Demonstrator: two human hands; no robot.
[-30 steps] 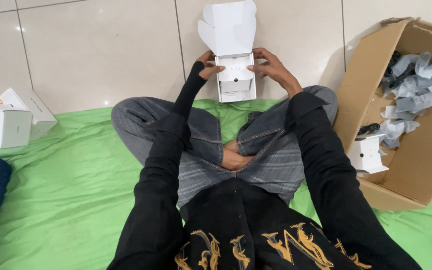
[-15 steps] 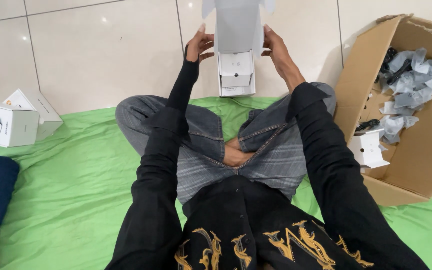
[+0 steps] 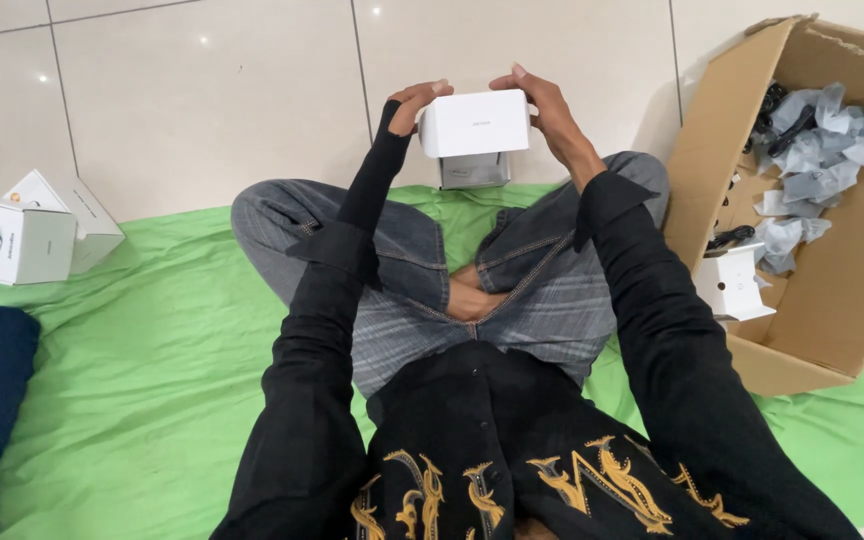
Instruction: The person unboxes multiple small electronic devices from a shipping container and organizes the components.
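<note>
Above the crossed legs, out over the edge of the green sheet (image 3: 152,360), both hands held a small white box (image 3: 474,123) at arm's length. Left hand (image 3: 414,103) gripped the box's left end, fingers curled over the top edge; right hand (image 3: 544,105) gripped the right end, fingers wrapped across the top and far side. Both hands closed on the box, neither free. Box was a plain white carton, oblong, matte, closed top face toward the camera with faint small print in its middle; edges crisp, no dents visible. A greyish inner part (image 3: 475,171) showed just below the white shell, so the shell appeared not fully seated over it; whether it was a tray or a flap could not be told. Risk, as judged: with the grip only at the two ends, the lower part could slide out and fall onto the tiled floor (image 3: 202,100) if the box tipped forward. Squeezing the ends could also buckle the thin card. Open brown cardboard carton (image 3: 802,330) lay to the person's right, holding crumpled grey wrappers (image 3: 812,150), dark small items and one white boxed piece (image 3: 730,283). Two more white boxes (image 3: 12,238) sat at far left on the floor beside the sheet, well apart from the hands.
</note>
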